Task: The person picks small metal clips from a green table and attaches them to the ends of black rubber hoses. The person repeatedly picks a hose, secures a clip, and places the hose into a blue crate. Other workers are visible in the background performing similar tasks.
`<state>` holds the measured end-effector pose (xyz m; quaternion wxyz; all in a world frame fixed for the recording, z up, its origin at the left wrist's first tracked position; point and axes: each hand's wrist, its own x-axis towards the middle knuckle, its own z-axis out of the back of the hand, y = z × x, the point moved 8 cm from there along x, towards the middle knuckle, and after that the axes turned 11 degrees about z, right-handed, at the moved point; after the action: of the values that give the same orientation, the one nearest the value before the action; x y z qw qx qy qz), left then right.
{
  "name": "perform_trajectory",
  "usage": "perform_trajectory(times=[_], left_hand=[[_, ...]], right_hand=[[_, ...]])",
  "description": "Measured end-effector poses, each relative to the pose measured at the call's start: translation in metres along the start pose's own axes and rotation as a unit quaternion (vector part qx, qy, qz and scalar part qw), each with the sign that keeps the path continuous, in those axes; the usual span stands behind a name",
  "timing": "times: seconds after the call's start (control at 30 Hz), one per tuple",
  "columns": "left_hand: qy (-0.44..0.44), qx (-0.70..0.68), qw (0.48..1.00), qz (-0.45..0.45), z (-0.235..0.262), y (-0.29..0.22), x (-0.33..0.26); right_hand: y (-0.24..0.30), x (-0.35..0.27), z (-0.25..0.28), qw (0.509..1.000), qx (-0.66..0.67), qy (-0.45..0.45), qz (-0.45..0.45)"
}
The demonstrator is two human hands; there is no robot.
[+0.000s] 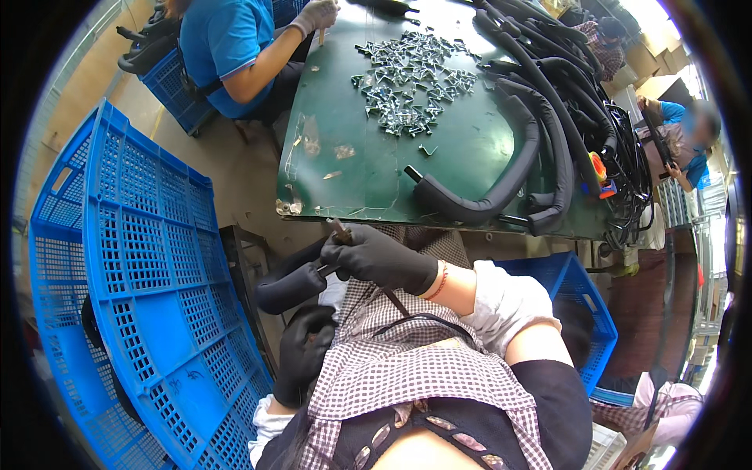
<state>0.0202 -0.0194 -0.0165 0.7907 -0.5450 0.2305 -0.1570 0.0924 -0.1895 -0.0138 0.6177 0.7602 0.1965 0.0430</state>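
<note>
Right now the person's right hand (376,258), in a black glove, is wrapped around a thin dark rod (396,303), its fingers curled in and pressed together. Just beside those fingers is the bare metal end of a foam-covered bar (290,290), which sits in front of the table's near edge, between the lap and a tall blue crate (160,229). The left hand (304,352), also black-gloved, is close below the bar with its fingers bent; I cannot tell whether they grip anything.

On the green table (352,184) lies a spread of small metal clips (411,82), with one loose clip (427,150) nearer the person. Black padded tubes (526,145) are heaped along the right side. At upper left, a co-worker (215,59) in a blue shirt sits beside the table.
</note>
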Motion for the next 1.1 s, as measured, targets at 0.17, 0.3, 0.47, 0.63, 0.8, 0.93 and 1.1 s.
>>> perform_trajectory(times=[0.17,0.3,0.47,0.63,0.8,0.93,1.1], left_hand=[[-0.147,0.282,0.937,-0.145,0.012,-0.068,0.03],[-0.009,0.117,0.992,-0.055,-0.006,-0.005,0.06],[-0.071,0.086,0.993,-0.046,0.006,0.014,0.057],[-0.092,-0.059,0.994,0.012,0.009,0.007,0.059],[0.041,-0.272,0.954,0.12,0.012,0.041,0.057],[-0.058,-0.171,0.981,0.075,0.031,0.021,0.06],[-0.039,-0.116,0.987,0.1,0.018,0.003,0.064]], right_hand=[[-0.034,0.001,-0.005,0.983,-0.184,-0.013,-0.02],[-0.013,-0.004,-0.006,0.938,-0.342,0.061,-0.009],[0.082,-0.015,0.072,0.817,-0.573,-0.002,0.068],[0.104,-0.006,0.186,0.584,-0.793,-0.174,-0.01],[0.067,0.004,0.225,0.57,-0.813,-0.106,-0.046],[0.088,-0.004,0.168,0.623,-0.769,-0.13,0.058],[0.096,-0.047,0.02,0.697,-0.662,0.006,0.276]])
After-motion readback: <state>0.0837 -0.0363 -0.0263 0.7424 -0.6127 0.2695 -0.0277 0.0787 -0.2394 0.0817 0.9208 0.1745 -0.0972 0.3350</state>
